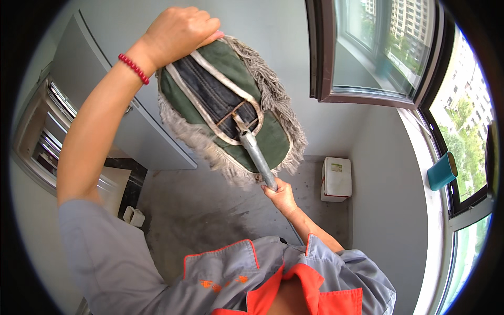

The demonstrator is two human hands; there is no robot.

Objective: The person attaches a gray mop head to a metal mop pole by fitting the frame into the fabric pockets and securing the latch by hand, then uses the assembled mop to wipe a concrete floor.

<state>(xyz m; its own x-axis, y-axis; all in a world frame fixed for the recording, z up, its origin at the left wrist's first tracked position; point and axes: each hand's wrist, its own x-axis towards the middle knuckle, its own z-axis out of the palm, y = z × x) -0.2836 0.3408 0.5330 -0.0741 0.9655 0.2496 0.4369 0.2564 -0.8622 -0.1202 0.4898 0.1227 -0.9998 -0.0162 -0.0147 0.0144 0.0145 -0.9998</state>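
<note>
The left hand (178, 29) fingers clamp the far rim of the dust mop head (226, 105), soft, floppy, likely light; the right hand (281, 194) fingers grip its rigid metal handle (257, 157) just below.

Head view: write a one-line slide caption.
Left hand grips the far end of a green fringed dust mop head while right hand holds its metal handle.

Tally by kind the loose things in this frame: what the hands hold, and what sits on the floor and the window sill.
Flat dust mop, left hand on its head, right hand on its metal handle: 1
White plastic canister on the floor: 1
Small white container on the floor: 1
Teal cylinder on the sill: 1
Total: 4
</note>
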